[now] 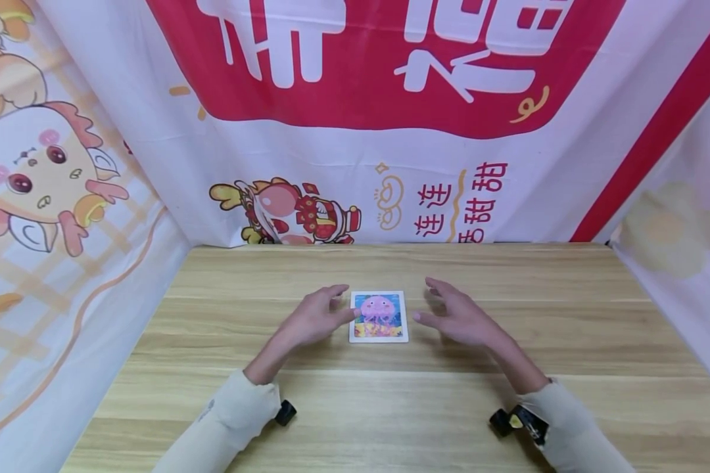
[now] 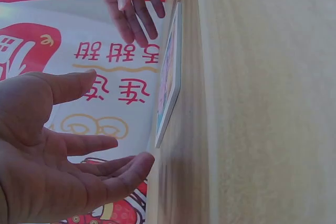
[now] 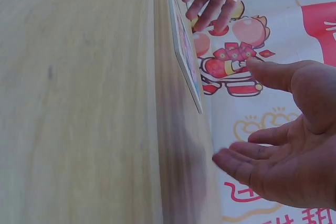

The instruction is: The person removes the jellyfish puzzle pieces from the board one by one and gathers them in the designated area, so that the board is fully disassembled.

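A small square picture board [image 1: 379, 328] with a white border lies flat on the wooden table, showing a pink jellyfish over a blue and yellow sea. Seen edge-on in the left wrist view, the board [image 2: 170, 77] is thin. At its left side is my left hand [image 1: 319, 316], palm inward, the thumb tip overlapping the board's left edge in the head view. Opposite it, my right hand [image 1: 458, 316] stands a little apart from the right edge. Both hands have loosely bent, spread fingers and hold nothing. In the right wrist view the right hand [image 3: 294, 140] hovers beside the table surface.
The wooden table [image 1: 355, 407] stretches out around the board. A printed red and white cloth [image 1: 343, 138] hangs along its back edge, with more cloth at left [image 1: 124, 256] and right. Dark wrist cameras sit at both cream sleeves [image 1: 231, 414].
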`<action>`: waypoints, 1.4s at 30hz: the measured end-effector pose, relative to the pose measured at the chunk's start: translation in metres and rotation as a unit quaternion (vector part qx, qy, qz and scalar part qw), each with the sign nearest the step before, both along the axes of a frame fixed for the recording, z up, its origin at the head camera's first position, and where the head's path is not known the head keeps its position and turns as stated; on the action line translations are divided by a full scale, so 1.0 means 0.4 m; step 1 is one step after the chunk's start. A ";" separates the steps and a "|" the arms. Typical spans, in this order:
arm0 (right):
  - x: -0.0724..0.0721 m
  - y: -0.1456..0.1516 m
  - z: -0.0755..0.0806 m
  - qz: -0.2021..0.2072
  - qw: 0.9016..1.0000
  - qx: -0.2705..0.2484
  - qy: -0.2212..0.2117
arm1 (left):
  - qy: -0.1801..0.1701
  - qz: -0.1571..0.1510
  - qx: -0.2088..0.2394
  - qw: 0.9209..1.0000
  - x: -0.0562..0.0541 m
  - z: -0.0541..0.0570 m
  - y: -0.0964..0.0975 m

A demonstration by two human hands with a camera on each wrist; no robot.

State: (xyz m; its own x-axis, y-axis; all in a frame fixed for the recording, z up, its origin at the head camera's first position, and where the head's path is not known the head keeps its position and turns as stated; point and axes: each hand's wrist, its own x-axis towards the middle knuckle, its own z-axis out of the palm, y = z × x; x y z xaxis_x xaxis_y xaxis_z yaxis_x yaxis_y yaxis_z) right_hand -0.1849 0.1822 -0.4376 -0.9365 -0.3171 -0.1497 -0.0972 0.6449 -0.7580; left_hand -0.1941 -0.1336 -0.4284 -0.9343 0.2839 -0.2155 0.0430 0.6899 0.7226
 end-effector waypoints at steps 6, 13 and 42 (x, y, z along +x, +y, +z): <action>-0.012 -0.024 -0.011 0.003 0.999 -0.039 -0.010 | -0.019 -0.018 0.022 0.999 -0.005 -0.014 0.003; -0.021 -0.044 -0.022 0.034 0.999 -0.026 -0.004 | -0.009 -0.046 0.021 0.999 -0.013 -0.023 0.015; -0.013 0.002 -0.022 0.002 1.000 0.004 -0.019 | 0.007 -0.112 0.014 0.994 -0.013 -0.020 0.082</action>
State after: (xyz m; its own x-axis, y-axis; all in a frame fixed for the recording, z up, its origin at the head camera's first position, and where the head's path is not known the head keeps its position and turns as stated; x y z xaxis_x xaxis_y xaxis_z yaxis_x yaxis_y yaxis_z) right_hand -0.1900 0.1829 -0.4464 -0.9287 -0.3195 -0.1883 -0.0709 0.6513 -0.7555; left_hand -0.1994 -0.1009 -0.4362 -0.8498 0.4910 -0.1915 0.2038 0.6412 0.7398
